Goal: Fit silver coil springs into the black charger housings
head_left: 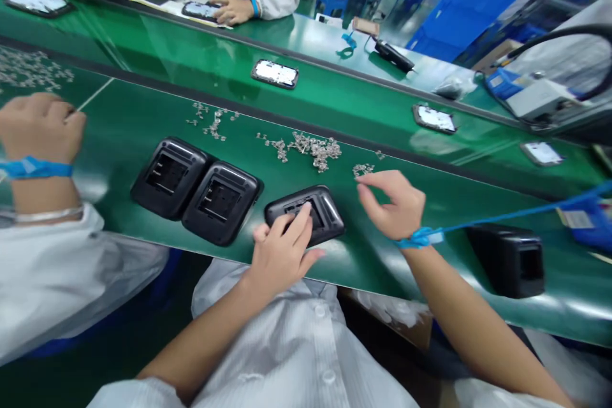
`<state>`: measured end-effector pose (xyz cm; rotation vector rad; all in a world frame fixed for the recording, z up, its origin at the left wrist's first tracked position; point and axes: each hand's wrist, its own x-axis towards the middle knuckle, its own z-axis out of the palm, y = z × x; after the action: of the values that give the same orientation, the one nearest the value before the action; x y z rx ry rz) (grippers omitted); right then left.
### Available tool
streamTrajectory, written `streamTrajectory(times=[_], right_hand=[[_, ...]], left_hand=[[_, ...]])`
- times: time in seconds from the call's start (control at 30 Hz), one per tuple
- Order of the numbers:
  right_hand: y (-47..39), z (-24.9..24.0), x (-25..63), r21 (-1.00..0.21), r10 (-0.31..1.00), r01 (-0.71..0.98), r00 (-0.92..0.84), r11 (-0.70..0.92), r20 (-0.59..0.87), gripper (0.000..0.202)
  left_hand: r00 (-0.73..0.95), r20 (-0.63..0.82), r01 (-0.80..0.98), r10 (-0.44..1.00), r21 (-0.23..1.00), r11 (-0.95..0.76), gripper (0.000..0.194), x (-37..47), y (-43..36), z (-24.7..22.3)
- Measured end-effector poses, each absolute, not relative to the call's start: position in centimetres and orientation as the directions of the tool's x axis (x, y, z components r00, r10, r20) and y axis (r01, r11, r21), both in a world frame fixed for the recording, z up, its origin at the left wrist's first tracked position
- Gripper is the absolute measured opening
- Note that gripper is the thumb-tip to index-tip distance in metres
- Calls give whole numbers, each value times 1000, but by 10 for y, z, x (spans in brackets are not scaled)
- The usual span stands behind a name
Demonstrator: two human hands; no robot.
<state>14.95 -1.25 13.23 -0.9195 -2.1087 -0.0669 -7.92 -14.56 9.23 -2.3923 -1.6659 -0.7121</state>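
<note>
My left hand (282, 248) lies with its fingers spread on a black plastic housing (327, 213) near the front edge of the green table. Over the table to the right, my right hand (394, 204) has thumb and index finger pinched beside a few small clear parts (363, 169); whatever is between the fingertips is too small to make out. Behind the housing lies a larger pile of these small parts (318, 150). Two more black housings, one (222, 204) partly against the other (169, 177), lie left of my left hand.
A co-worker's hand (41, 127) is at the far left. Across the green conveyor (344, 99), another person's hand (234, 9) touches a device. Several devices with white faces, one central (275, 73), lie along the conveyor. A black casing (509, 258) stands at right, by a blue bin (590, 223).
</note>
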Motion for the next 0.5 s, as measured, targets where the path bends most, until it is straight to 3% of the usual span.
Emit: streamTrajectory(times=[0.07,0.13,0.2,0.27,0.33,0.4,0.5], right_hand=[[-7,129,195,-161,647,833,-274,530,711,13],[-8,122,241,-81,719,977,-88,197,690,32],[-20,111,277,-71,766,982,182,-176,616,61],[-37,99,297,-73,758,900,402,-429,513,80],[-54,92,303,-41,758,853,484,-521,437,87],[-67,94,300,5,787,864,457,-504,415,90],[-74,105,295,12,833,920,348,-391,430,95]], left_hand=[[240,450,937,860,125,-327,52,-81,-153,94],[179,439,956,881,133,-260,57,-81,-156,97],[113,445,968,888,151,-199,63,-79,-156,98],[60,536,971,842,164,-174,67,-73,-155,99],[62,668,953,741,181,-242,65,-62,-153,98],[146,744,883,652,198,-425,55,-48,-151,95],[402,701,700,589,179,-691,45,-23,-146,87]])
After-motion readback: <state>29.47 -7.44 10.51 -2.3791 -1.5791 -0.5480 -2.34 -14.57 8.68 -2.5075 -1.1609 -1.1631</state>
